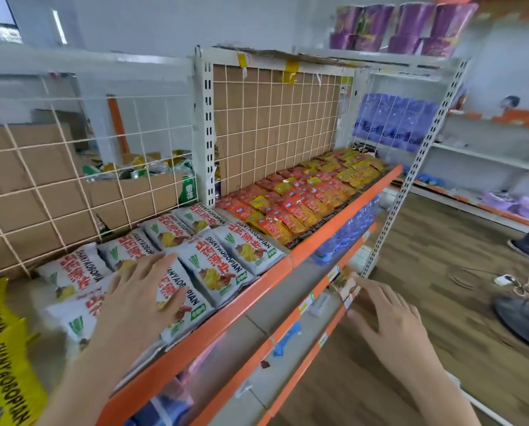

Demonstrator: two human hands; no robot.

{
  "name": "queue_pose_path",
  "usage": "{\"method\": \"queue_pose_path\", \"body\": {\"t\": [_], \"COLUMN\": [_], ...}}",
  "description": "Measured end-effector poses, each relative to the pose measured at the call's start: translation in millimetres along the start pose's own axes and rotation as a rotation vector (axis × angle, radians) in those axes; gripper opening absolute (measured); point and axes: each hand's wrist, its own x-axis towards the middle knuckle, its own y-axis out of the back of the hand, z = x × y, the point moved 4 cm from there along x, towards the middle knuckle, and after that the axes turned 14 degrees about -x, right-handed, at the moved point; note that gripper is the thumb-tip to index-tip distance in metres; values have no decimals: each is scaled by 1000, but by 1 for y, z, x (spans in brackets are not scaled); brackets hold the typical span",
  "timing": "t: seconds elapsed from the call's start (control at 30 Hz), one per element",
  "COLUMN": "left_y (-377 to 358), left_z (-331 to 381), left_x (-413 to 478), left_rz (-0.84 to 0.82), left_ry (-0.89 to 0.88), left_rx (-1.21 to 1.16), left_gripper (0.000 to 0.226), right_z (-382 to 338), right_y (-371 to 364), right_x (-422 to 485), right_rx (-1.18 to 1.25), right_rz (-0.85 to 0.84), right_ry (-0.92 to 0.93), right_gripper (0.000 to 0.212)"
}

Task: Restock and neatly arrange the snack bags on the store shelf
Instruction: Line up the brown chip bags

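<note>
The left hand reaches in from below with the forearm angled up and to the right, palm down, fingers spread wide and straight, lying flat on the white snack bags. It grips nothing. The right hand is lower and well apart from it, palm down, fingers loosely extended toward the orange edge of a lower shelf. Its fingertips are near a small blurred packet, and whether they touch it cannot be told.

The white bags lie flat in two rows on the top shelf, overlapping like tiles, with red lettering, a green logo and a picture of yellow chips. The front row reaches the orange rim. Yellow bags of the same brand lie at the far left. Past an upright post to the right, small red and yellow packets fill the next section in front of a wire grid
</note>
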Motion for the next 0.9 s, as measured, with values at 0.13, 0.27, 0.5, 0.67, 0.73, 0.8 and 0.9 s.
{"method": "queue_pose_path", "body": {"t": [0.13, 0.27, 0.5, 0.67, 0.73, 0.8, 0.9], "left_y": [-25, -47, -88, -111, -119, -128, -140], "left_z": [18, 31, 62, 86, 96, 104, 109], "left_x": [26, 47, 94, 114, 120, 128, 142], "left_rz": [-28, -36, -10, 58, 81, 79, 52], "left_ry": [-5, 7, 139, 197, 220, 252, 280], "left_rx": [36, 34, 114, 94, 86, 87, 92], "left_gripper": [52, 65, 60, 48, 47, 47, 52], "right_z": [23, 48, 109, 150, 161, 168, 174], "right_y": [-12, -29, -51, -62, -68, -77, -89], "right_x": [27, 63, 141, 188, 202, 214, 233], "right_rx": [7, 9, 18, 29, 41, 57, 65], "right_rz": [-23, -42, -92, -117, -123, -124, -119], "right_ry": [-14, 9, 84, 124, 141, 160, 194], "right_gripper": [47, 49, 45, 46, 48, 48, 49]}}
